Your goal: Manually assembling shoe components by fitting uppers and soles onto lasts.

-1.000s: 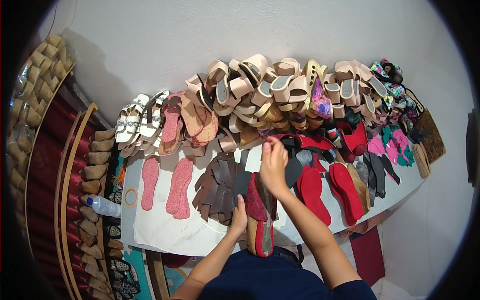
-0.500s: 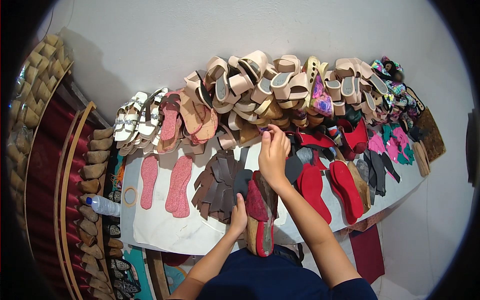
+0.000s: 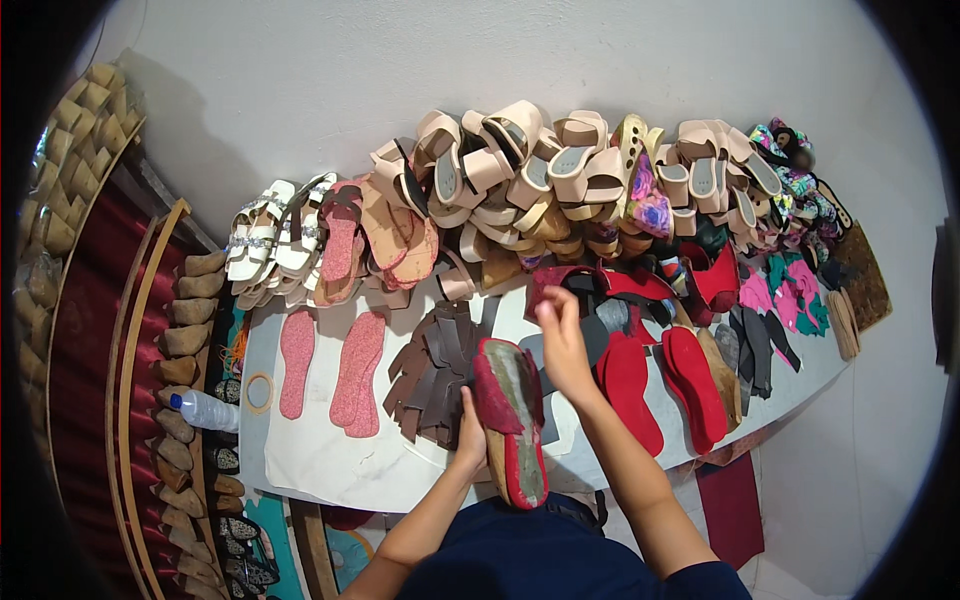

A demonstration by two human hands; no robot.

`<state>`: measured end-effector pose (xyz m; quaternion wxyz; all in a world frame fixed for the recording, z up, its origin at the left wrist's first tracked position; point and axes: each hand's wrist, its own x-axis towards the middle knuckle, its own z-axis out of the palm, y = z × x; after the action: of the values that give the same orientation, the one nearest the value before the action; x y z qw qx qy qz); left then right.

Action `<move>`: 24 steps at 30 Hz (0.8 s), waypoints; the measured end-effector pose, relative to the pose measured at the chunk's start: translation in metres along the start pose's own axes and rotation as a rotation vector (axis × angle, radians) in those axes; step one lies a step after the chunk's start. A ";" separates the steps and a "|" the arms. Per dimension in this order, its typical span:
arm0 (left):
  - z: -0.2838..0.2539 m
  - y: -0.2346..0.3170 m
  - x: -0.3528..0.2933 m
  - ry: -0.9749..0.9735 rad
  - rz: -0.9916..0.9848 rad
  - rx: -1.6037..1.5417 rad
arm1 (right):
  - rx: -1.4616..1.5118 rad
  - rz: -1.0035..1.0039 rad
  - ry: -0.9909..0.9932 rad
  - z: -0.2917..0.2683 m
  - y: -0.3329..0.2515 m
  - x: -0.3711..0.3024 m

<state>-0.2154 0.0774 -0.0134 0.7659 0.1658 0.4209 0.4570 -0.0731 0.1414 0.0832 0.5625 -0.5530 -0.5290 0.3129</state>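
Red-edged sandal (image 3: pixel 512 420) sole-up, left hand (image 3: pixel 468 438) grip closed on it, right hand (image 3: pixel 562 345) pinching strap (image 3: pixel 560 285)

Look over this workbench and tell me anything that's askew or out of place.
The beige sandals along the wall are heaped at all angles, not paired. The left hand holds a red sandal sole-up, its underside patchy and grey. A plastic bottle lies on its side off the table's left edge.

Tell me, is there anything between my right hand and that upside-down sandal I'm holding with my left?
Nothing visible stands between them. The right hand is raised just beyond the toe of the red-edged sandal, which the left hand grips from its left side. Brown strap pieces lie to the left, out of the gap.
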 end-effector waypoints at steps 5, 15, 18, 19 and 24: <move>0.007 0.019 0.010 0.121 0.137 -0.118 | -0.244 0.013 -0.353 -0.014 0.000 -0.078; 0.009 0.033 0.028 0.386 0.291 0.166 | -0.146 0.173 -0.383 -0.006 0.014 -0.115; 0.011 0.034 0.024 0.426 0.341 0.314 | -0.072 0.194 -0.219 0.001 0.018 -0.125; 0.011 0.035 0.023 0.426 0.341 0.313 | -0.024 0.178 -0.166 0.004 0.021 -0.126; 0.009 0.037 0.023 0.512 0.418 0.424 | 0.036 0.149 -0.084 0.010 0.022 -0.129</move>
<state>-0.2238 0.1173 0.0045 0.4753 0.2830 0.6406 0.5325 -0.1088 0.0272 0.0288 0.5248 -0.5668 -0.5039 0.3865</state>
